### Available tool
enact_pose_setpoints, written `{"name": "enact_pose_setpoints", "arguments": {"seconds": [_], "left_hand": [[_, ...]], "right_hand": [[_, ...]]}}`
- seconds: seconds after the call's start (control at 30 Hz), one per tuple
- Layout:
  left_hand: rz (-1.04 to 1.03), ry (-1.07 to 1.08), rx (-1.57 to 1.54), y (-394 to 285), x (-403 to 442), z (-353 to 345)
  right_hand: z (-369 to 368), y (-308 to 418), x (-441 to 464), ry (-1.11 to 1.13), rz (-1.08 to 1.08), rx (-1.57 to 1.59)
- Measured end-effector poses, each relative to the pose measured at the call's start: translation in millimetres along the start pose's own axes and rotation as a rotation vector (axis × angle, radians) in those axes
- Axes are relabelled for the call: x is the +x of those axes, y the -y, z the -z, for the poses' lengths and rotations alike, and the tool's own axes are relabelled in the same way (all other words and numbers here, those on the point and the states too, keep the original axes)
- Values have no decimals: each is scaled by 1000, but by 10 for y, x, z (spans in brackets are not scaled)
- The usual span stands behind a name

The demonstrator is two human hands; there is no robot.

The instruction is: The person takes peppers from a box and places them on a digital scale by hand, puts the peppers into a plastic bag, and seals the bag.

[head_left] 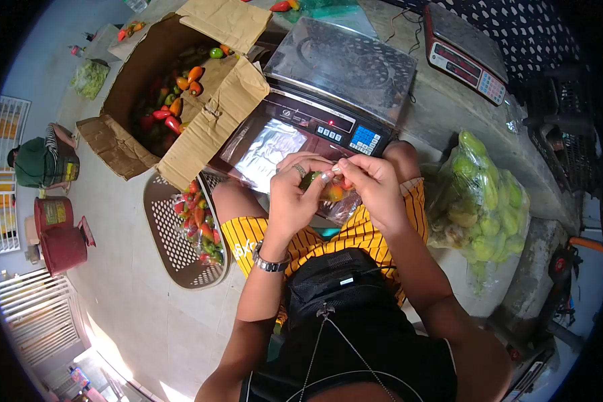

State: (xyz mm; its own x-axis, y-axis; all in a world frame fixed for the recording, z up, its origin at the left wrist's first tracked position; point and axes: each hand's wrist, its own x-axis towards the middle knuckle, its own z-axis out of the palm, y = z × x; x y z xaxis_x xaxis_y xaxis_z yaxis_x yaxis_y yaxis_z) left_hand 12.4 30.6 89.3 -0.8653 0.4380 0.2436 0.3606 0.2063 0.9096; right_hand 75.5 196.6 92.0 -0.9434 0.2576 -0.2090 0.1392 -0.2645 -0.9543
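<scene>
Peppers (333, 193) in a clear bag (345, 213), partly hidden behind left hand (298, 187) and right hand (380, 189)

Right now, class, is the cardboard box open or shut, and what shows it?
Open: the cardboard box has its flaps spread apart, leaving peppers inside plainly in view.

One camera, worn on the person's head, looks forward and steeply down past a black top (409, 358) and yellow striped shorts (315, 246). Its very wide lens curves the room into a rounded field with black corners. The left hand (297, 189) and right hand (376, 191) fall near the centre, within arm's reach; a digital scale (345, 70) lies just beyond, and a white slatted window (39, 305) appears sideways, far off at the left edge.
</scene>
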Motion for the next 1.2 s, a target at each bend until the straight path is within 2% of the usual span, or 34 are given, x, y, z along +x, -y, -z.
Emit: {"name": "enact_pose_setpoints", "arguments": {"seconds": [0.13,0.4,0.5,0.6,0.8,1.03,1.2], "left_hand": [[76,-75,-13,-34,-61,-82],[48,-172,-187,-22,-134,-104],[48,-204,-212,-10,-165,-145],[56,-234,-233,-17,-172,-187],[18,-282,-230,-34,-171,-252],[56,-351,-269,-47,-194,-273],[91,-205,-222,-93,-160,-142]], "right_hand": [[-60,-58,7,-28,44,-3],[-117,-121,2,-46,144,-41],[-187,-107,-46,-109,166,7],[-195,-184,-37,-198,319,-112],[-292,-245,-135,-333,374,-99],[-305,-137,-304,-277,547,-320],[-252,-60,-341,-272,538,-404]]}}
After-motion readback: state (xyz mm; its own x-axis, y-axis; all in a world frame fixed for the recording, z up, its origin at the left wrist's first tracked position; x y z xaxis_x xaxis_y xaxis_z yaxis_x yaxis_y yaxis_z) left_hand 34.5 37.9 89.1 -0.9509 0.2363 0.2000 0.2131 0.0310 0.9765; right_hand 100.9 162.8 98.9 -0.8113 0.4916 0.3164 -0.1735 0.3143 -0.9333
